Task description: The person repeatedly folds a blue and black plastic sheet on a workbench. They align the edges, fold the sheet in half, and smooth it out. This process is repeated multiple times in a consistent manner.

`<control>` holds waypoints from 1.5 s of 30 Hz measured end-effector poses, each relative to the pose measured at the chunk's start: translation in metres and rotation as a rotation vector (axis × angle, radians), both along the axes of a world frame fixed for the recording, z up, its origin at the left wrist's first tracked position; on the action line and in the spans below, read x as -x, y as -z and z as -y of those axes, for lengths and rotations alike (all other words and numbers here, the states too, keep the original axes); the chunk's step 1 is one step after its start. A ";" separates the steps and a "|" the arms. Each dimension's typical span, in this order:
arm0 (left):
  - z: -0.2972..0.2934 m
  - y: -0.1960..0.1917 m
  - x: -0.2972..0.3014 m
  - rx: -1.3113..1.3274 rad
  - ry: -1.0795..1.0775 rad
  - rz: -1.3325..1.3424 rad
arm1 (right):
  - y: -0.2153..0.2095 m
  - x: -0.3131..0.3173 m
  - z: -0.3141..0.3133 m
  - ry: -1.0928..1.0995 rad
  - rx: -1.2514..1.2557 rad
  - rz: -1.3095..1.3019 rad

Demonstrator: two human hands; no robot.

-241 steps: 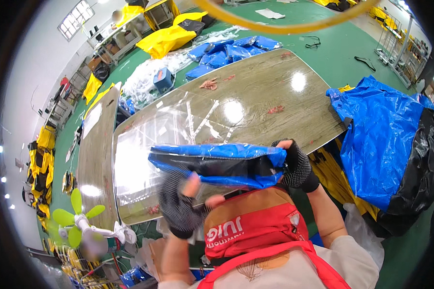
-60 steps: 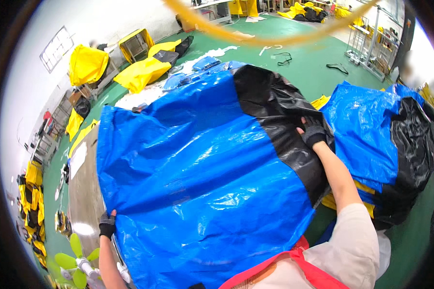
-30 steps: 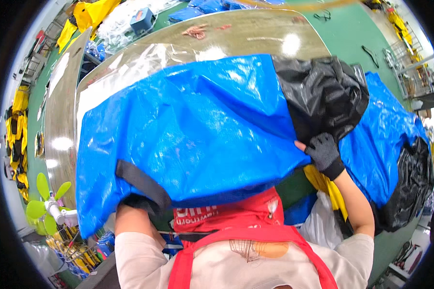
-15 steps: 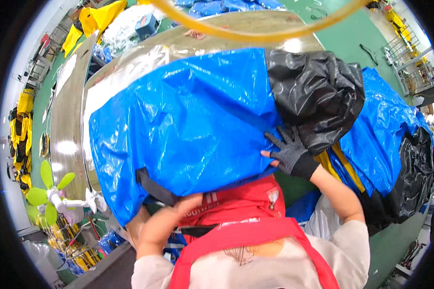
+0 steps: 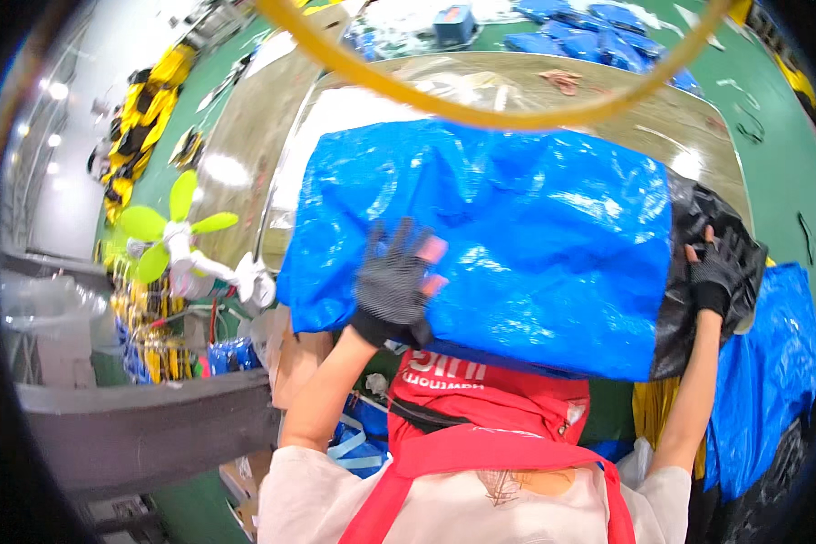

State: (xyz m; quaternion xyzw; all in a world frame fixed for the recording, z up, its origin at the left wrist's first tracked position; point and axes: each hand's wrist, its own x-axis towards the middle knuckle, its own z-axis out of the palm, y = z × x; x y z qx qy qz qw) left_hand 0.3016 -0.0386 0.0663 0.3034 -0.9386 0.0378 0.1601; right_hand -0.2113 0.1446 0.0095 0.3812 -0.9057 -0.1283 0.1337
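A large blue tarpaulin bag (image 5: 517, 245) with a black end section (image 5: 684, 227) lies across the table in front of me. My left hand (image 5: 392, 286), in a dark dotted glove with bare thumb and fingertip showing, rests on the blue part left of its middle, fingers spread. At the right end, my right hand (image 5: 721, 267), gloved alike, lies on the black section with its fingers apart. The bag's near edge hangs over the table edge, close to my red apron (image 5: 490, 394).
The brown table (image 5: 471, 77) reaches beyond the bag. A green-bladed fan (image 5: 179, 231) stands at the left, above a dark grey machine edge (image 5: 145, 426). More blue sheeting (image 5: 771, 354) is heaped at the right. A yellow hoop-like band (image 5: 517, 118) crosses the top of the view.
My left hand has come from the near edge onto the blue surface. My right hand has shifted from the blue part onto the black section. The black strap is out of sight, and the view has turned.
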 end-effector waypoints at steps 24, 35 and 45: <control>0.054 0.015 0.049 -0.021 0.324 0.240 | -0.067 -0.090 -0.015 -0.761 0.557 0.892; 0.044 -0.020 0.231 -0.127 0.848 0.112 | 0.009 -0.163 -0.144 -0.525 0.470 0.272; -0.044 0.077 0.269 -0.185 1.151 0.183 | -0.097 -0.020 0.026 -0.686 0.197 0.437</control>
